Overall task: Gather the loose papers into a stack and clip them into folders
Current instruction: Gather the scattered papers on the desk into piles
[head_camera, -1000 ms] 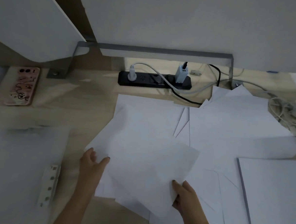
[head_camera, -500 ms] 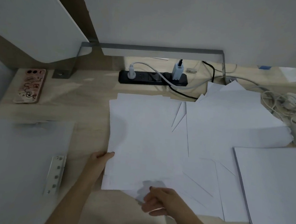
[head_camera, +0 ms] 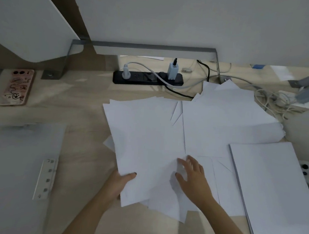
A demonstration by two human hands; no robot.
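Pinching near-left edge of loose papers [head_camera: 148, 134] with left hand [head_camera: 119, 184], thumb on top; pressing overlapping sheets flat against wooden desk [head_camera: 82, 97] with right hand [head_camera: 193, 176], fingers spread.

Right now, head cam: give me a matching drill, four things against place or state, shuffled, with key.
Column A
1 phone
2 power strip
3 left hand
4 right hand

Column B
a grips the near edge of the loose papers
b back of the desk, centre, plugs in it
c lies flat on the loose papers, fingers spread
d far left of the desk, case back up

Pairs: 1-d, 2-b, 3-a, 4-c
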